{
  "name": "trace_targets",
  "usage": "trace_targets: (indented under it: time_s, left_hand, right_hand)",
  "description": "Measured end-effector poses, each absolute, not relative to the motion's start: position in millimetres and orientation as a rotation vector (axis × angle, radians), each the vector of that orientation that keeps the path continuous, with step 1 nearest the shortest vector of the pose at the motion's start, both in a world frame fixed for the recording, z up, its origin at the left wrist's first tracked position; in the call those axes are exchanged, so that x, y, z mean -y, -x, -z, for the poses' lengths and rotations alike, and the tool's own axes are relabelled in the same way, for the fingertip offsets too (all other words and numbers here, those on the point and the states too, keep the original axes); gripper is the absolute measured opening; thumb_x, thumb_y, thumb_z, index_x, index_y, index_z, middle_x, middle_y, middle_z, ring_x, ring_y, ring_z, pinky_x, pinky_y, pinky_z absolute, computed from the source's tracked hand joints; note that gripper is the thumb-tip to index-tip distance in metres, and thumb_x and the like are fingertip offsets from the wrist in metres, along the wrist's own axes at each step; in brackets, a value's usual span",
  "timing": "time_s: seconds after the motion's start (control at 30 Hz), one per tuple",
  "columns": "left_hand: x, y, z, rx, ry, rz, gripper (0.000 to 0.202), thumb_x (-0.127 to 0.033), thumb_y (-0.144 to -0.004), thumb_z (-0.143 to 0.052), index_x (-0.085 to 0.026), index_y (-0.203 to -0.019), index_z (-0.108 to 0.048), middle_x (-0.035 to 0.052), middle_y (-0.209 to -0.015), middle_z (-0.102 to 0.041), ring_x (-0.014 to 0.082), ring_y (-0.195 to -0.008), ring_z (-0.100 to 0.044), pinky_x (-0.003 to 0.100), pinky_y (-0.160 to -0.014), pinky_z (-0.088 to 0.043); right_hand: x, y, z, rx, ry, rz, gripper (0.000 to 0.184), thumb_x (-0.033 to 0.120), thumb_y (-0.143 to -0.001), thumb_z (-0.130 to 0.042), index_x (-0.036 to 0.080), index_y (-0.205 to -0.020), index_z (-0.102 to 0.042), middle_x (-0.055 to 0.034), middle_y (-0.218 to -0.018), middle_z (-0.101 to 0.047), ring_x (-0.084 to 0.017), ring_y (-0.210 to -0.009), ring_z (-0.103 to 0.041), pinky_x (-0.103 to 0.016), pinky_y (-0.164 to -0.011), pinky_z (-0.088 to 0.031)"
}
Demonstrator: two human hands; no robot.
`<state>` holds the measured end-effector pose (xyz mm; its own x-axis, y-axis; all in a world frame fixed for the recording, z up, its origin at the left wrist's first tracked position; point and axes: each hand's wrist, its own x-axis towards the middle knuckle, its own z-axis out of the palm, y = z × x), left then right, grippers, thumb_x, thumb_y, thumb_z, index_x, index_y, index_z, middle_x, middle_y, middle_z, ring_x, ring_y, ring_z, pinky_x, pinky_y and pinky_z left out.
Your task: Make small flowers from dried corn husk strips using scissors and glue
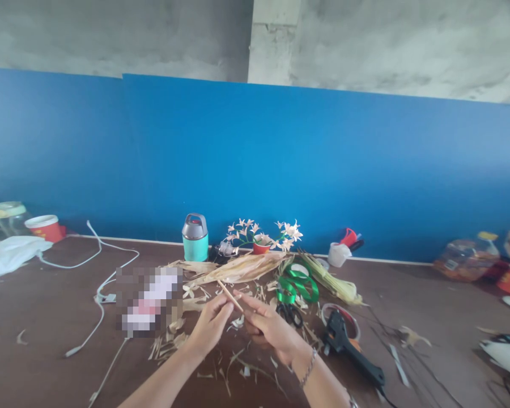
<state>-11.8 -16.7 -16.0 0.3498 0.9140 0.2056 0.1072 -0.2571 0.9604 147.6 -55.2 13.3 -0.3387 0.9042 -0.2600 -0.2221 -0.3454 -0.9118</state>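
My left hand (210,326) and my right hand (267,327) meet over the brown table (46,317), both pinched on a thin wooden stick (229,295) that slants up to the left. A bracelet sits on my right wrist. Just beyond the hands lie dried corn husks (238,270), green ribbon (298,285) and black-handled scissors (289,313). A black glue gun (348,347) lies to the right of my right hand.
A teal flask (195,237) and a small red pot of husk flowers (261,234) stand by the blue wall. White cables (97,283) trail at the left. Red cups, a white cloth, plastic jars and husk scraps lie about.
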Motion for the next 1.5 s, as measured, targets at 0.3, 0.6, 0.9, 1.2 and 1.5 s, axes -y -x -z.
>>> trace_targets:
  time_s: [0.3,0.6,0.9,1.2,1.5]
  left_hand:
    - [21,6,14,-1.004,-1.424,-1.117,0.022,-0.030,-0.074,-0.049,-0.017,-0.058,-0.052,-0.0049,-0.053,-0.041,0.0109,-0.054,-0.038,0.021,-0.053,-0.032]
    - [29,-2,7,-1.027,-1.132,-1.180,0.016,-0.029,-0.069,-0.052,-0.017,-0.060,-0.057,-0.0031,-0.059,-0.050,0.0143,-0.066,-0.050,0.023,-0.066,-0.041]
    - [23,6,6,-1.183,-1.320,-1.167,0.025,-0.030,-0.073,-0.047,-0.018,-0.053,-0.053,-0.0061,-0.047,-0.036,0.0092,-0.046,-0.034,0.020,-0.046,-0.028]
    - [18,10,8,-1.049,-1.556,-1.129,0.024,-0.032,-0.075,-0.050,-0.017,-0.088,-0.062,0.0027,-0.081,-0.064,0.0184,-0.076,-0.056,0.027,-0.069,-0.042]
    - [24,8,2,-0.998,-1.615,-1.138,0.023,-0.031,-0.078,-0.046,-0.016,-0.069,-0.061,0.0023,-0.072,-0.062,0.0180,-0.072,-0.055,0.026,-0.067,-0.042]
  right_hand:
    - [50,-141,-2,1.300,1.175,-1.443,0.038,0.020,-0.078,-0.049,0.024,-0.113,-0.061,0.0030,-0.054,-0.055,-0.009,-0.048,-0.048,-0.019,-0.046,-0.042]
    - [54,-134,7,1.899,1.173,-0.622,0.063,-0.002,-0.069,-0.037,0.024,-0.125,-0.049,-0.0047,-0.112,-0.064,-0.018,-0.102,-0.060,-0.034,-0.092,-0.044]
    - [44,-152,12,1.839,1.509,-0.440,0.064,-0.002,-0.065,-0.038,0.023,-0.123,-0.052,-0.0079,-0.107,-0.066,-0.019,-0.098,-0.061,-0.032,-0.087,-0.046]
    - [49,-147,-4,0.957,1.030,-1.718,0.047,0.035,-0.075,-0.059,0.026,-0.121,-0.053,0.0116,-0.044,-0.028,-0.002,-0.034,-0.017,-0.013,-0.033,-0.011]
    - [51,-148,-3,0.890,1.018,-1.937,0.044,0.031,-0.075,-0.061,0.026,-0.118,-0.055,0.0126,-0.044,-0.028,-0.001,-0.032,-0.015,-0.013,-0.034,-0.009]
